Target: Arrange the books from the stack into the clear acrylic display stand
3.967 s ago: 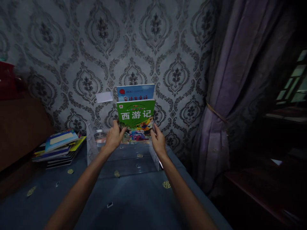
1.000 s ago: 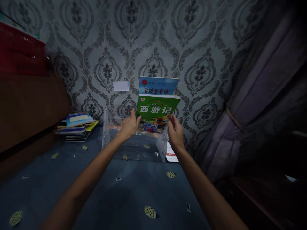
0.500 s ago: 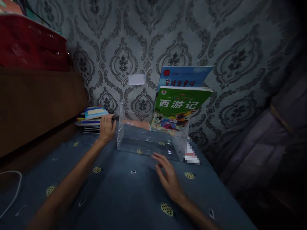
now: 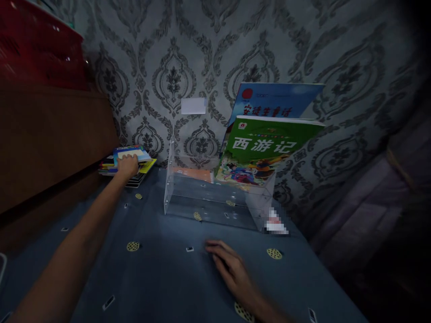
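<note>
My left hand (image 4: 128,167) is at a low stack of thin books (image 4: 136,180) on the left. Its fingers curl over the near edge of the top blue book (image 4: 138,154), and its thumb is hidden. My right hand (image 4: 232,269) hovers low over the cloth with fingers stretched out and nothing in them. Beyond it stands a clear acrylic book rack (image 4: 168,190). At the rack's right side a green book (image 4: 266,146) leans back, in front of a blue book (image 4: 283,98) with red lettering. An orange flat piece (image 4: 193,173) shows through the rack's back.
A dark blue patterned cloth (image 4: 161,269) covers the surface. Along the left runs a brown wooden cabinet (image 4: 57,143) with a red container (image 4: 40,49) on top. Patterned wallpaper (image 4: 208,54) rises behind, bearing a white label (image 4: 193,106). A grey curtain (image 4: 367,220) hangs at right.
My left hand has moved left from the rack's left side onto the stack of books. My right hand has drawn back from the rack's front edge. The view has shifted slightly.
</note>
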A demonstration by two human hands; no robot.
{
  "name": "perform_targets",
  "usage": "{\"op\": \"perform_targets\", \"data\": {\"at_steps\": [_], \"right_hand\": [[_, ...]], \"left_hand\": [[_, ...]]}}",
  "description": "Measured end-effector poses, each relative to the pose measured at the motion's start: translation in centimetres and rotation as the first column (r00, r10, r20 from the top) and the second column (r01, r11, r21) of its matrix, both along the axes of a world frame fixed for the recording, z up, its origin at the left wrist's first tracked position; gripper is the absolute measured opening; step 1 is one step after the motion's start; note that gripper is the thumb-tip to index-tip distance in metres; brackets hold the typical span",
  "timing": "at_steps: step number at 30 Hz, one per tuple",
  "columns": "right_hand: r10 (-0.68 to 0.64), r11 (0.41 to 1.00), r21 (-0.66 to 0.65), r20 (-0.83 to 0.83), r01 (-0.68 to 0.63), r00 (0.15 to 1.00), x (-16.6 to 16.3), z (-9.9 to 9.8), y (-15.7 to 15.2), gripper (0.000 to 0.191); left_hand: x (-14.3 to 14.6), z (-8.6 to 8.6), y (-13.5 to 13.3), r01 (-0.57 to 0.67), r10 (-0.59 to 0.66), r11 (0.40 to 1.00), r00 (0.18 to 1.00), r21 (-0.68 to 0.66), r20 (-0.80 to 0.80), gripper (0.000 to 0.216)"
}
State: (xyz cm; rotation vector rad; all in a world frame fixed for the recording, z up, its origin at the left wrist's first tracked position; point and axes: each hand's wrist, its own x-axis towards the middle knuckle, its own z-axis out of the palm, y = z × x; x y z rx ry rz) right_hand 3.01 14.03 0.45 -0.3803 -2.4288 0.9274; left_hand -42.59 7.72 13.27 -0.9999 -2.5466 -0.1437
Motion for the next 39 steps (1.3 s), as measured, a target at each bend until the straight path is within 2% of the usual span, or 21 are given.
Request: {"op": "perform_targets", "data": {"at_steps": [5,9,15,21,29,39], "right_hand": [[0.02,1.0,-0.011,-0.003,-0.02,1.0,0.0,-0.1,0.1,0.033],[0.011,1.0,-0.022,0.013,-0.011,1.0,0.1,-0.3,0.3,0.032],[0.029,1.0,-0.009,-0.016,-0.029,0.999,0.0,-0.5,0.4,0.033],[0.038,0.999,0.005,-0.006,-0.037,0.999,0.1,-0.3,0.5,0.032],[0.049,0.999,0.025,-0.02,-0.048,0.999,-0.1,-0.4,0.6,0.032],[0.036,0.999,0.024,-0.004,-0.036,0.999,0.0,-0.6,0.7,0.033]], "left_hand": [[0.1,0.9,-0.3,-0.003,0.003,0.994,1.0,-0.107,0.001,0.046],[1.0,0.9,-1.4,-0.009,0.006,0.988,1.0,-0.154,-0.023,0.045],[2.3,0.6,-3.2,-0.003,-0.008,0.986,0.998,-0.165,-0.064,0.043],[1.8,0.4,-2.8,-0.008,0.003,0.99,0.999,-0.144,-0.04,0.054],[2.6,-1.9,-4.4,0.002,-0.012,0.993,0.996,-0.119,-0.086,0.062],[5.0,-5.9,-6.6,-0.021,0.003,0.993,0.989,-0.118,-0.15,0.06]]}}
